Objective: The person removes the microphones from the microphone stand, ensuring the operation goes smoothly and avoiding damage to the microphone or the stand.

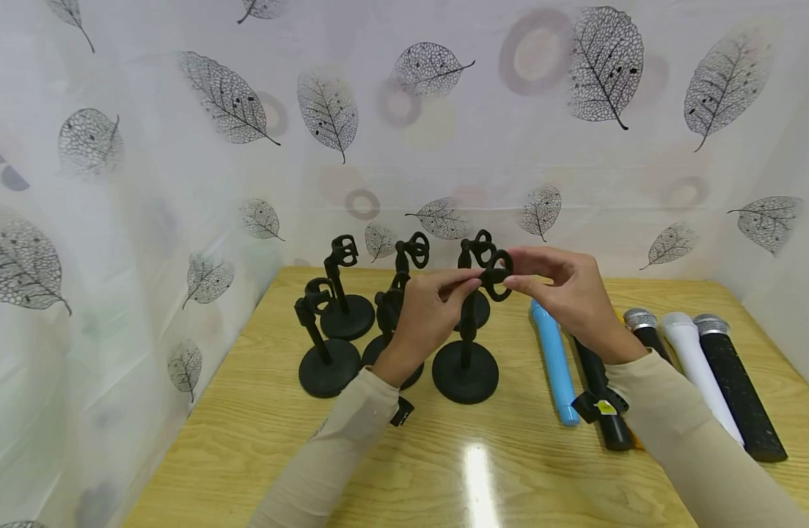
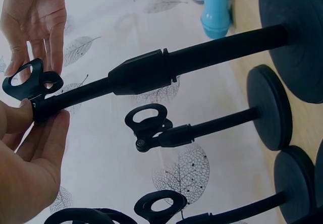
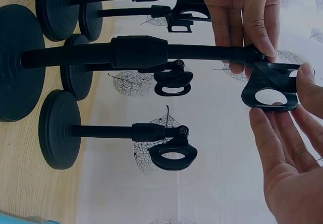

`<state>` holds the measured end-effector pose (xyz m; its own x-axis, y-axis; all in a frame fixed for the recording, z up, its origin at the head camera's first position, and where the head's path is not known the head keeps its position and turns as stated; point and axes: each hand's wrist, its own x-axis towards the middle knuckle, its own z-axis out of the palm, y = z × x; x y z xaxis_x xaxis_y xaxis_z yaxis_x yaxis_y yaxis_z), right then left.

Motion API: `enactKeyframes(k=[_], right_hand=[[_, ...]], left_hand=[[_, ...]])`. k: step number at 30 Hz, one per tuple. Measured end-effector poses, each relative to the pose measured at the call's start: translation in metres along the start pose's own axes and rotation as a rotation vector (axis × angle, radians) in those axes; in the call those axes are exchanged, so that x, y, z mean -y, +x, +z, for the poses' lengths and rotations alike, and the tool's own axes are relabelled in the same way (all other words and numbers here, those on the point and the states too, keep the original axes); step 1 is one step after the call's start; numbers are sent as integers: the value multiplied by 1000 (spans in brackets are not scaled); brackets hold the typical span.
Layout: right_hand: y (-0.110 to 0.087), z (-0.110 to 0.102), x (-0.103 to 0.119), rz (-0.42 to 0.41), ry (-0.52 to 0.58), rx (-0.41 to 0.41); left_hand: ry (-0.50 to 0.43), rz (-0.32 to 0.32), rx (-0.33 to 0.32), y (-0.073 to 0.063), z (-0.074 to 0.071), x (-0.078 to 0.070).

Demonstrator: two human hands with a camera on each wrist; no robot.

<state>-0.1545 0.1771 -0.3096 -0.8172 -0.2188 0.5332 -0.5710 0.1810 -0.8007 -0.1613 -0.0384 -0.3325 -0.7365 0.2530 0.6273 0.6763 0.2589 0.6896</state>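
A black desktop microphone stand (image 1: 466, 372) with a round base stands upright on the wooden table, nearest of its row. My left hand (image 1: 424, 315) pinches the top of its pole, just under the clip, between thumb and fingers. From the other side, my right hand (image 1: 572, 297) holds the ring-shaped microphone clip (image 1: 496, 276). In the right wrist view, the right thumb lies on one side of the clip (image 3: 270, 90) and fingertips touch its lower rim. The left wrist view shows the pole's thicker collar (image 2: 141, 72) partway down, untouched.
Several similar black stands (image 1: 330, 369) are grouped behind and to the left. At right lie a light-blue microphone (image 1: 554, 363), a white one (image 1: 701, 374), a black one with a silver head (image 1: 741, 389) and others partly hidden by my right arm. A leaf-patterned sheet (image 1: 444, 161) hangs behind.
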Motion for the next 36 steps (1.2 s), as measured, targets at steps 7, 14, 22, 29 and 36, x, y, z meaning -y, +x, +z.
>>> enactKeyframes(k=[7, 14, 22, 29, 36], right_hand=[[-1, 1, -1, 2, 2, 0], [-1, 1, -3, 5, 3, -4], [-2, 2, -5, 3, 13, -10], [-4, 3, -7, 4, 19, -15], [-5, 4, -9, 8, 15, -20]], left_hand=[[-3, -11, 0, -1, 1, 0], [-12, -10, -2, -2, 2, 2], [-4, -5, -11, -3, 3, 2], [14, -9, -11, -5, 3, 2], [21, -10, -15, -6, 4, 4]])
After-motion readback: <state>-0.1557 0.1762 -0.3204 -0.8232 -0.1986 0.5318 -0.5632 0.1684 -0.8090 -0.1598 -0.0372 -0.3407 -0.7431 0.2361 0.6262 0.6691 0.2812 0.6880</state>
